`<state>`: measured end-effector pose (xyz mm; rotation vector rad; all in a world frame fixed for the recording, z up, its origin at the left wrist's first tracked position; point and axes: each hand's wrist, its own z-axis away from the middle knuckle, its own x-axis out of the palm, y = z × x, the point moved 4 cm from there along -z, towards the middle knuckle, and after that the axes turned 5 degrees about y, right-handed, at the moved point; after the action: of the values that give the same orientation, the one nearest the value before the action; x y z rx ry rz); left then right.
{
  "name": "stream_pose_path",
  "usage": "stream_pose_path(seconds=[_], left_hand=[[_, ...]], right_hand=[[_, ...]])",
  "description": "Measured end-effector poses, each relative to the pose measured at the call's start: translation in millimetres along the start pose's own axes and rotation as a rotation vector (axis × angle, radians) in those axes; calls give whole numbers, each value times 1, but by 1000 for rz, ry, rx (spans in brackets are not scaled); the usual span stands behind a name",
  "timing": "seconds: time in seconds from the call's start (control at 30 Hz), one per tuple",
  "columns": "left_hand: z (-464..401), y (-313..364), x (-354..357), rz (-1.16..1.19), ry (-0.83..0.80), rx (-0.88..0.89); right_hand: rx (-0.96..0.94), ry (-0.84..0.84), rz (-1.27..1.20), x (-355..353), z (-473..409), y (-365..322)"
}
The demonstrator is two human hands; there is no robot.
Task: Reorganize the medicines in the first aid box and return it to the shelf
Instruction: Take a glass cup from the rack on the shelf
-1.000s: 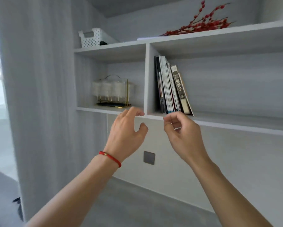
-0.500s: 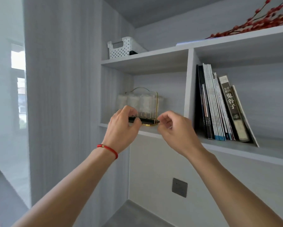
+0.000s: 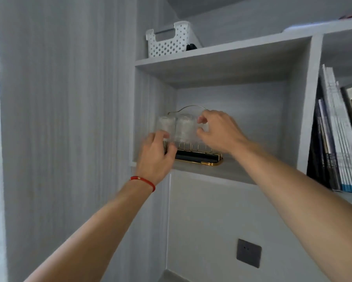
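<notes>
Left hand: the left hand (image 3: 156, 155) was at the left end of a gold wire rack with clear glasses on a black tray (image 3: 193, 143), fingers curled round it.
Right hand: the right hand (image 3: 218, 131) pinched a glass near the top.
First aid box: probably the white perforated plastic basket (image 3: 169, 40), on the grey shelf (image 3: 222, 50) above.
Key relation: the basket lay at 12 o'clock from the fingers, well apart, with the left hand nearer; its long axis ran into the shelf.

a basket (image 3: 169, 40) stood on the top shelf (image 3: 222, 50), above the open cubby. in the cubby, a rack (image 3: 199, 157) sat on the lower shelf (image 3: 228, 171) with glasses (image 3: 177, 129) on it. the left hand (image 3: 156, 157) was at the rack's left end, the right hand (image 3: 220, 133) at the glasses' right. books (image 3: 338, 135) stood right of the divider. an outlet (image 3: 248, 252) sat on the wall below.
</notes>
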<state>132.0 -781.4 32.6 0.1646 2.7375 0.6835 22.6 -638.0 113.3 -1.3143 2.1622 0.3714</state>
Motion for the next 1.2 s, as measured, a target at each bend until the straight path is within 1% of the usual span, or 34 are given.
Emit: stream_pose_path(seconds=[0.07,0.2,0.33,0.47,0.53,0.67,0.8,0.93,1.13,1.2], left_hand=[[-8,-23,12,7,0,20],[-18,-53,34,8,-16,118],[-18,-75,51,58,-73,136],[-17,-85,56,41,-111,178],[-16,-86,57,18,-130,176],[-14,-86,60,-70,-143,184],[-15,-87,61,-61,-159,177],[-16,-88,61,-54,-167,177],[-16,-87,59,-33,-183,144],[-18,-84,56,34,-214,107]], right_hand=[[-9,-38,136,15,-26,-6],[63,-137,275,46,-71,-8],[138,-297,449,77,-102,-1],[179,-381,587,88,-121,3],[226,-413,584,88,-127,2],[304,-422,465,85,-135,-1],[343,-346,352,80,-137,-3],[342,-203,299,61,-140,-12],[295,62,-76,6,-135,-29],[282,128,-186,-9,-125,-35]])
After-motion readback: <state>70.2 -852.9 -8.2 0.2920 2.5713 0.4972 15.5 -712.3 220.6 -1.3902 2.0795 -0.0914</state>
